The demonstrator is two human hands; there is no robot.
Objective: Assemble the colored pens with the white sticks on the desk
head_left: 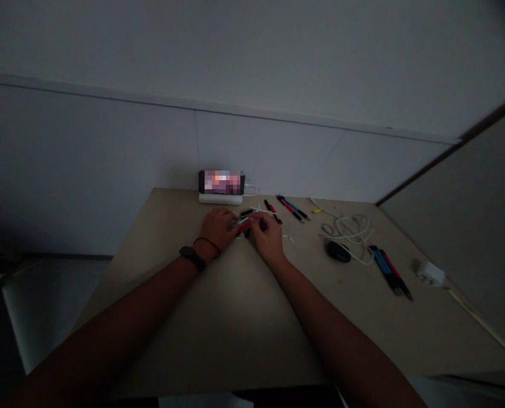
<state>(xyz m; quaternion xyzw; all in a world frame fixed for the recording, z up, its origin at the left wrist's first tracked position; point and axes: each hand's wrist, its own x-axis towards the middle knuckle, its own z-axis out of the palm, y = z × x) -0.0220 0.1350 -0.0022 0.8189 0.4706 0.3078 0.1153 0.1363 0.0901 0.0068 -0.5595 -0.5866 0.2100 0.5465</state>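
Close together over the table, both hands meet at a slim pale pen-like piece [243,221]. The fingers of my left hand [218,229] are closed around its left end, and that wrist carries a dark band and a red cord. At the other end, the thumb and fingertips of my right hand [268,238] are pinched together. Red and black pen parts [243,228] lie just beneath the fingers, partly hidden. Beyond them are a small dark oval object [246,213] and thin white pieces [263,210]. Dim light blurs the fine details.
A phone [221,182] with a lit screen leans above a white block [220,199] by the wall. Several pens [292,208] lie right of my hands. Farther right are a black mouse [338,251], a coiled white cable [354,228], more pens [390,272] and a white plug [431,273].
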